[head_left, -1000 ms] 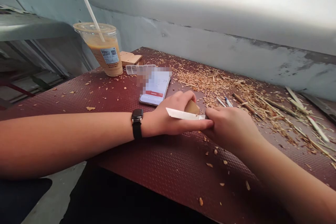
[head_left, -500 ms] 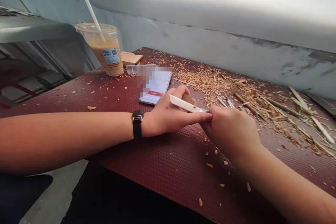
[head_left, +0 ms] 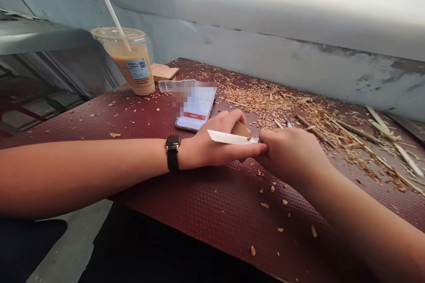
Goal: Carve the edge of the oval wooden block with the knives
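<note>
"2:40" on phone (head_left: 196,108) (faint)

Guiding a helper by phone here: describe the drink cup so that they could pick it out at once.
On the dark red table, look to the far left corner, beyond the phone. A clear plastic cup stands upright there, next to pale wooden blocks. It alone holds a tan drink, with a white straw poking through its lid.

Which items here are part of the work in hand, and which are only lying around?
In use: left hand gripping the wood piece; right hand gripping the knife; shavings on the table.
Lying about: drink cup, phone, clear plastic box, wooden blocks, pens, sticks.
</note>
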Action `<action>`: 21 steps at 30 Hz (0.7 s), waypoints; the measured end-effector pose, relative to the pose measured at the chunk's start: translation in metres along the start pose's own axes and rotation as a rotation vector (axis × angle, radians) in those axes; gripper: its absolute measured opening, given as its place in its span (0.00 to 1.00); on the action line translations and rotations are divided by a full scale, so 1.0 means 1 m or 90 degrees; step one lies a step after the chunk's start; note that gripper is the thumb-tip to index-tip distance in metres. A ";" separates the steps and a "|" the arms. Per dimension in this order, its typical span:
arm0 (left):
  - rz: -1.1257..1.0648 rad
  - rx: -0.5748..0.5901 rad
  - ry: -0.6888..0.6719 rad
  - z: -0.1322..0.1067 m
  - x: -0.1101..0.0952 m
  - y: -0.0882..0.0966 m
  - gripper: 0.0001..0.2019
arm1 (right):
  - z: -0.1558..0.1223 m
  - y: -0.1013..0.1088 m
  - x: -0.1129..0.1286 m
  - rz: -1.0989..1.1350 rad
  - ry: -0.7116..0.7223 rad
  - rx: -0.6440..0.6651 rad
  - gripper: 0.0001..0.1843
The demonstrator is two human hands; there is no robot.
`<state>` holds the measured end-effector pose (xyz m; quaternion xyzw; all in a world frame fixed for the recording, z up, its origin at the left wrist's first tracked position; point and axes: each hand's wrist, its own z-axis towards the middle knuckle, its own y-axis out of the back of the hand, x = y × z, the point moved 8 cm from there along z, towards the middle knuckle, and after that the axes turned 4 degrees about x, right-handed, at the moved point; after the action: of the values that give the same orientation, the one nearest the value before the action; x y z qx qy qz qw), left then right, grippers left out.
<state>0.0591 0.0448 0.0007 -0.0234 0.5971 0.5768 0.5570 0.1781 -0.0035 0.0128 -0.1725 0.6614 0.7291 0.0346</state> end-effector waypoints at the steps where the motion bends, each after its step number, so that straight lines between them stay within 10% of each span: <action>1: -0.013 -0.004 0.009 0.000 0.001 0.000 0.28 | -0.001 0.000 -0.001 0.004 -0.025 0.005 0.18; 9: -0.092 0.007 0.034 0.002 0.010 -0.006 0.29 | -0.012 -0.007 -0.002 0.042 -0.138 0.077 0.24; 16: 0.014 0.024 -0.062 0.000 -0.007 -0.002 0.28 | -0.004 0.000 0.003 0.012 0.044 0.005 0.18; 21: -0.013 -0.011 -0.013 -0.001 -0.003 0.001 0.27 | -0.002 0.002 -0.001 0.009 -0.017 -0.008 0.18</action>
<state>0.0584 0.0424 0.0029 -0.0282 0.5862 0.5761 0.5689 0.1788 -0.0060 0.0147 -0.1578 0.6578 0.7355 0.0372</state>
